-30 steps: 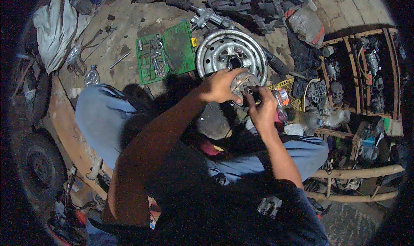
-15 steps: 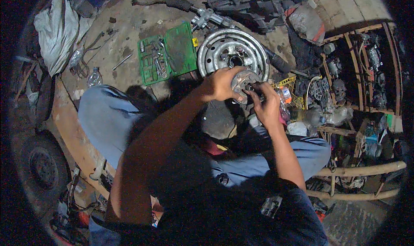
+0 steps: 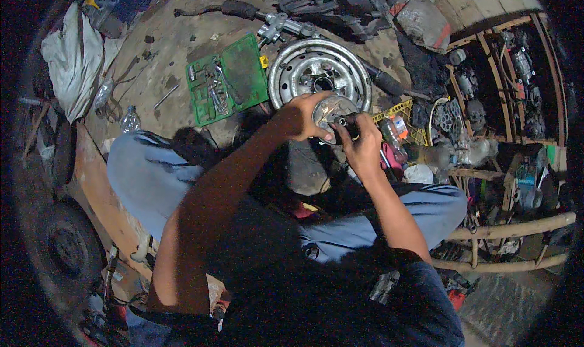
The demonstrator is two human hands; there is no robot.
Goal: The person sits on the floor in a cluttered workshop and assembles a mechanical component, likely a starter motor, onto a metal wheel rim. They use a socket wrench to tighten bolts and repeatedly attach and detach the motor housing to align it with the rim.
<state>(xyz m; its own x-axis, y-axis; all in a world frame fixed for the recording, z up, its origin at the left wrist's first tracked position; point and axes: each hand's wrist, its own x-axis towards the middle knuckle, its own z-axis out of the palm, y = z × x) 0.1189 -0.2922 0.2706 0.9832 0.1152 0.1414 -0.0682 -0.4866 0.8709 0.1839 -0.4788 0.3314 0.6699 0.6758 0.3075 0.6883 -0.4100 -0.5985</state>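
My left hand (image 3: 302, 115) grips a round grey metal disc part (image 3: 329, 108) by its left edge, thumb across the near side. The fingers of my right hand (image 3: 363, 143) are closed at the disc's right side, pinching a small dark round piece with a hollow, shiny end (image 3: 342, 122) against its face. Its exact kind is too small to tell, and my fingers cover part of it. Both hands are raised over my lap, just in front of a silver steel wheel rim (image 3: 291, 58) on the floor.
An open green tool case (image 3: 254, 64) with sockets and wrenches lies left of the rim. A metal rod (image 3: 166, 96) and a plastic bottle (image 3: 130, 120) are farther left. At right are a yellow crate (image 3: 395, 112), bottles and a wooden rack (image 3: 488, 91) of metal parts.
The whole view has shifted slightly. The disc's face is turned a little more toward me, and the small piece in my right fingers shows more clearly. Both hands keep their holds.
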